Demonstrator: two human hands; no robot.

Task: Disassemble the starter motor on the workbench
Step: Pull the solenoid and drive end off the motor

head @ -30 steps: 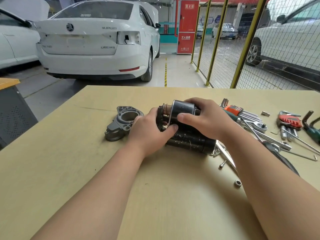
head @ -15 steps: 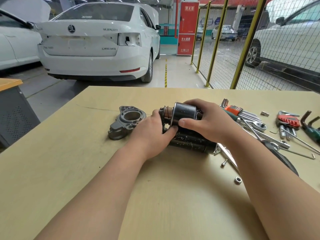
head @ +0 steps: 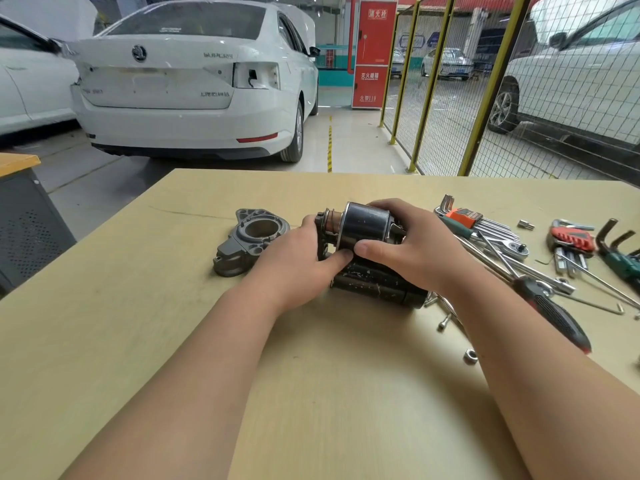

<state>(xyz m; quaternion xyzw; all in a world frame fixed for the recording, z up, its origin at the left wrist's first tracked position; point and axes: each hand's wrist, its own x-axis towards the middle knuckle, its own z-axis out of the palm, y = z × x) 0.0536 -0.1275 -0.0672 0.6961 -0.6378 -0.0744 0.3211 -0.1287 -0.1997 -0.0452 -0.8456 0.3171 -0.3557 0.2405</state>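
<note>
The workbench [head: 138, 341] (tan board top) fills the lower view. A white car [head: 187, 91] stands beyond its far edge at 11 o'clock. The starter motor [head: 374, 282] lies on its side near the bench centre with its long axis running from 9 to 3 o'clock. Its black main body rests on the board, and the solenoid [head: 363, 221] sits uppermost. The right hand [head: 415, 247] closes over the solenoid from 3 o'clock, fingers curled across the top and thumb pressed on the near face. The left hand [head: 294, 261] grips the motor's 9 o'clock end, fingers wrapped behind it and thumb laid along the front. A grey cast end housing [head: 249, 244] lies on the board at 9 o'clock from the motor, apart from it and partly hidden by the left hand. A screwdriver [head: 554, 317] with a black and red handle lies at 4 o'clock. An orange hex key set [head: 464, 218] sits at 2 o'clock, with a red hex key set [head: 571, 239] farther out at 3 o'clock. A loose bolt [head: 444, 321] lies just beside the motor at 5 o'clock, and a nut [head: 470, 356] lies beyond it.
</note>
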